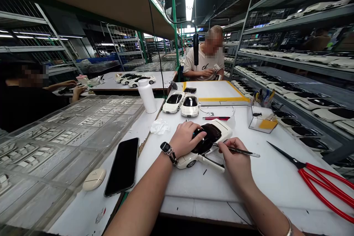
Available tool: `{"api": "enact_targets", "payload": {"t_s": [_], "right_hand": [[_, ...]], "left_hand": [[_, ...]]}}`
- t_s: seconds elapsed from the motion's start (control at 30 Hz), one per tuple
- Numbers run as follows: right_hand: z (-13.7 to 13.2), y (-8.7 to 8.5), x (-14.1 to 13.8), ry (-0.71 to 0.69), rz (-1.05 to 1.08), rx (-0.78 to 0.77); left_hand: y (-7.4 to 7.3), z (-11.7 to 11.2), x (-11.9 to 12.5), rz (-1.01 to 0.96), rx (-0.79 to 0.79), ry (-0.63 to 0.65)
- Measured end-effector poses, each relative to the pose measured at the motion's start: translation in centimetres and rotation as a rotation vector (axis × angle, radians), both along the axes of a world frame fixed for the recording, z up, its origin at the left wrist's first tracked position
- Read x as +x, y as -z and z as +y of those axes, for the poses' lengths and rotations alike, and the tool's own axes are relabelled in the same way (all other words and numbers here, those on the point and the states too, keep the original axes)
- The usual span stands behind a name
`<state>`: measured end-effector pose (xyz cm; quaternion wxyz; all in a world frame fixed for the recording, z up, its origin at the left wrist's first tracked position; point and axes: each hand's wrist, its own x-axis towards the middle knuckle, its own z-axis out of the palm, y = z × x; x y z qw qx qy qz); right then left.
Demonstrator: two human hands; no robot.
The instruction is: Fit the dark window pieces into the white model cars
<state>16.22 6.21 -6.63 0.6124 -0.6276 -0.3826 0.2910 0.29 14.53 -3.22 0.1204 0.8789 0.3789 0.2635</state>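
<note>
One white model car (212, 135) sits mid-tabletop (265, 180), near door (211, 163) swung out! Left hand (186, 138) lies across it, fingers' grip impossible to tell; right hand (235, 158) pinches a slim tool (246, 151) by the doorway. Two more white cars (190, 107) just beyond, red-handled scissors (300, 164) right, black phone (123, 166) left!

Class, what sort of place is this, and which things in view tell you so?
Probably a model-car workshop: racks hold rows of white cars, a tray holds small parts, and the right hand holds a slim tool at another car.
</note>
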Motion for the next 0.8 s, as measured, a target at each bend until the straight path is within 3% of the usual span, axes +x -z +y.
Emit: {"api": "enact_targets", "payload": {"t_s": [0.3,0.57,0.8], "right_hand": [[-0.3,0.0,0.4,-0.088,0.146,0.069],[-0.9,0.0,0.9,-0.174,0.367,0.075],[-0.6,0.2,0.8,-0.224,0.555,0.142]], "left_hand": [[-0.1,-0.2,0.0,-0.064,-0.017,0.044],[0.3,-0.9,0.5,-0.1,0.027,0.23],[0.6,-0.5,1.0,-0.092,0.121,0.206]]}}
